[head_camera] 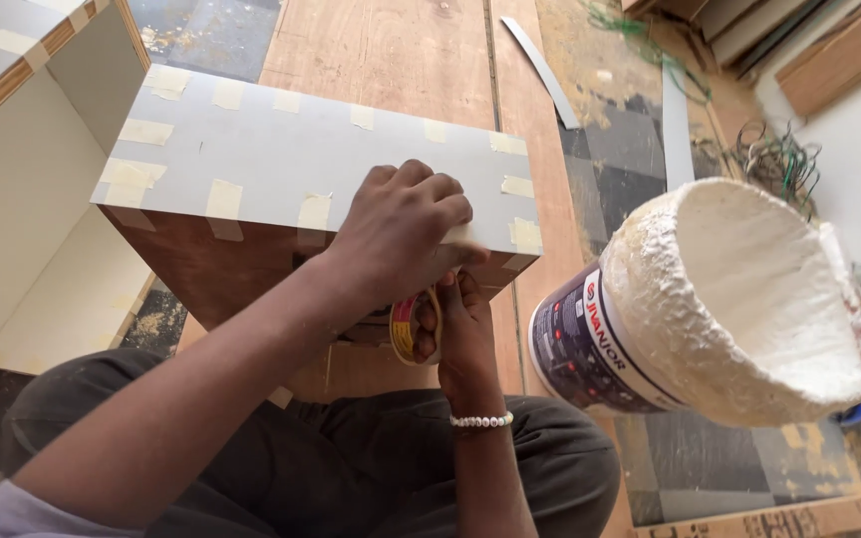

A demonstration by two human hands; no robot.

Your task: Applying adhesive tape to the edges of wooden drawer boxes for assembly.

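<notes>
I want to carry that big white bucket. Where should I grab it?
Grab the bucket with both hands around its smooth, dark labelled wall, coming from the sides. It lies tilted, mouth facing up and right, and its rim and inside are caked with rough white crust, so a grip on the rim would probably be messy. No handle shows.

**Crowded at the box edge, open boards beyond**

The grey box [301, 159] fills the middle, the open cabinet [22, 199] walls off the left, and the crusted white bucket [710, 299] blocks the right. The wooden boards [391, 50] beyond the box lie open; wire tangles [774, 159] clutter the far right.
</notes>
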